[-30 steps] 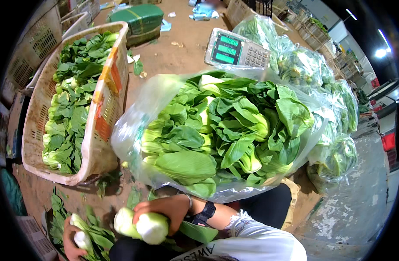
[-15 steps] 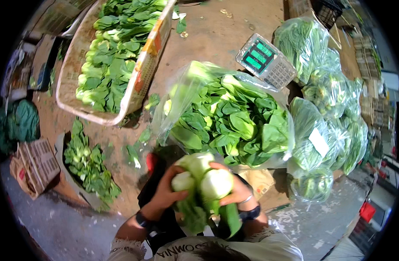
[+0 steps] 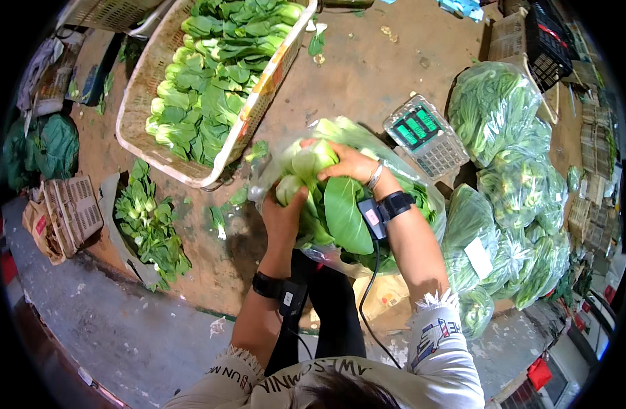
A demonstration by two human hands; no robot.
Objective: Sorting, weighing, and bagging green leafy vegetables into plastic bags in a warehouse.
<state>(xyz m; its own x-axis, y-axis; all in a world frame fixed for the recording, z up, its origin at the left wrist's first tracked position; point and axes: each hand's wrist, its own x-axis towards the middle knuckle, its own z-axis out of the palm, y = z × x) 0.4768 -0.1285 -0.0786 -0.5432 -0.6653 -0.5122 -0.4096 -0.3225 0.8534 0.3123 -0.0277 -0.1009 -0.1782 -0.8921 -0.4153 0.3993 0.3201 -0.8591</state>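
Observation:
Several heads of bok choy (image 3: 313,158) are bunched between my two hands, white stem ends pointing away from me and leaves hanging back toward me. My left hand (image 3: 284,210) grips the bunch from the lower left. Wrapped round its upper right side is my right hand (image 3: 351,164). The bunch is over an open clear plastic bag (image 3: 264,178) filled with more bok choy. My arms and the bunch cover much of that bag. A digital scale (image 3: 426,136) with lit green displays sits at the bag's far right side.
A long crate (image 3: 205,178) of bok choy stands at the far left. Loose greens (image 3: 148,217) lie in a grey-edged holder nearer left, beside a brown paper bag (image 3: 71,210). Filled plastic bags of greens (image 3: 494,109) line the right. A black crate (image 3: 546,48) stands far right.
Both hands have carried the bok choy bunch away from my body, up over the filled bag. My right forearm now reaches across the bag's right part. The whole view has shifted slightly.

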